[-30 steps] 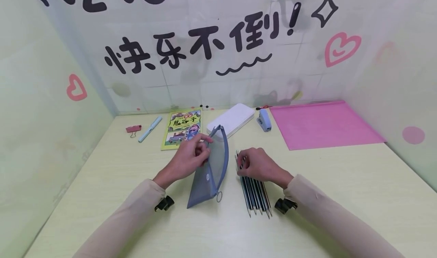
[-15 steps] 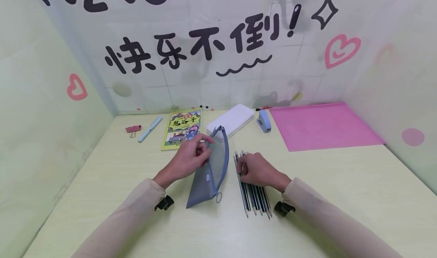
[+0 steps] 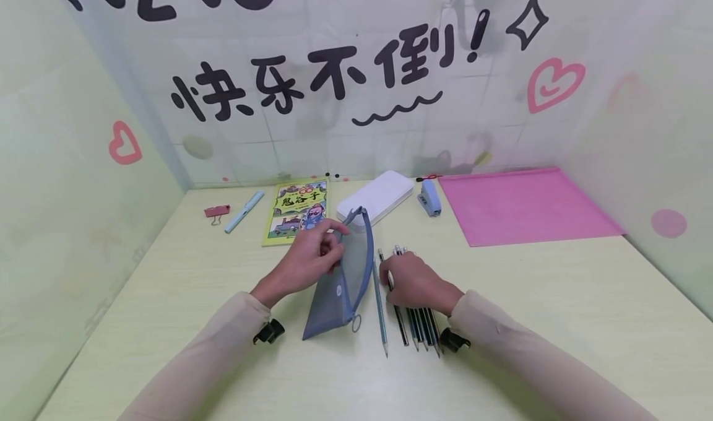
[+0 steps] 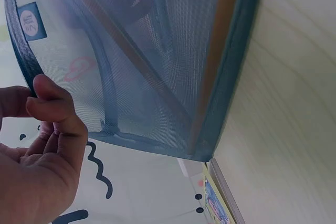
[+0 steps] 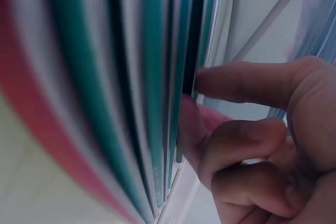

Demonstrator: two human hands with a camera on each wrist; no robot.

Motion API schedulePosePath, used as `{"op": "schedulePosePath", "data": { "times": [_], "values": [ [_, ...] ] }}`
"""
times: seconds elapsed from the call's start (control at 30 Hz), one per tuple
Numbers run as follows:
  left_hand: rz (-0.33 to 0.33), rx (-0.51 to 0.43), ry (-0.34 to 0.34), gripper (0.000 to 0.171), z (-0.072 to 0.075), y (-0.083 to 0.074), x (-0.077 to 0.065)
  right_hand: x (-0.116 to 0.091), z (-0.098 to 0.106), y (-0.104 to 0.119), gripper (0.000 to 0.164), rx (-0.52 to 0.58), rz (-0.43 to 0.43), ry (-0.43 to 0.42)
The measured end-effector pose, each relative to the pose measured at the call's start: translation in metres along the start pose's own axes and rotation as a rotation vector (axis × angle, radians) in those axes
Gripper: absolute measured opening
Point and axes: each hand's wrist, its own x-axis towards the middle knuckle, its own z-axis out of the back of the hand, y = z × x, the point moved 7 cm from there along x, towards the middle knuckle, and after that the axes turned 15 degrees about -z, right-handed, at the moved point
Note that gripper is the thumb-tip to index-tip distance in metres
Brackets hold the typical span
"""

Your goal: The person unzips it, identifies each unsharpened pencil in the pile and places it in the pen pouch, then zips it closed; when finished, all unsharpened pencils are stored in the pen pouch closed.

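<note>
A slim teal pencil newly lies apart beside the blue mesh pouch, gripped at its rim by the left hand, as the right hand pinches a dark striped pencil, apparently thinning the green-and-black pencil bundle.

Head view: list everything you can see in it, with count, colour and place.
Mesh zip pouch: one, blue, centre
Slim striped pencils: several overlapping, teal and black, right of pouch
Flat rounded box: one, white, behind pouch
Small stapler: one, blue, right of box
Thin rectangular sheet: one, pink, far right
Illustrated book: one, yellow, left of box
Slim pen: one, light blue, left of book
Binder clip: one, dark pink, left of pen
Tiny unclear item: one, red and black, behind stapler
Table: one, pale yellow, beneath these
Printed back wall: one, whitish, black lettering, behind table
Sleeves: two, beige, lower left and right
Left hand: one, bare, pinching pouch's edge
Right hand: one, bare, fingers at pencils
</note>
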Motion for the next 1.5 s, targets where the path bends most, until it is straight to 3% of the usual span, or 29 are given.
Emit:
{"op": "schedulePosePath", "data": {
  "times": [0.33,0.57,0.7,0.83,1.1,1.5],
  "values": [
    [0.013,-0.005,-0.006,0.026,-0.001,0.003,0.0,0.005,0.007,-0.001,0.015,0.105,-0.008,0.027],
    [0.017,-0.004,0.0,0.026,-0.002,0.002,0.002,0.012,0.032,-0.01,0.016,0.232,-0.046,0.003],
    [0.021,0.002,0.0,0.027,-0.002,0.002,0.002,0.013,0.047,-0.009,0.019,0.321,-0.041,-0.024],
    [0.032,0.006,0.0,0.028,-0.002,0.002,0.002,0.017,0.054,-0.009,0.021,0.462,-0.093,-0.037],
    [0.05,0.006,0.006,0.029,-0.003,0.003,0.002,0.021,0.052,0.0,0.023,0.681,-0.161,-0.121],
    [0.041,0.014,-0.014,0.03,-0.004,0.005,0.002,0.01,0.027,0.02,0.024,0.693,-0.124,-0.082]
  ]
}}
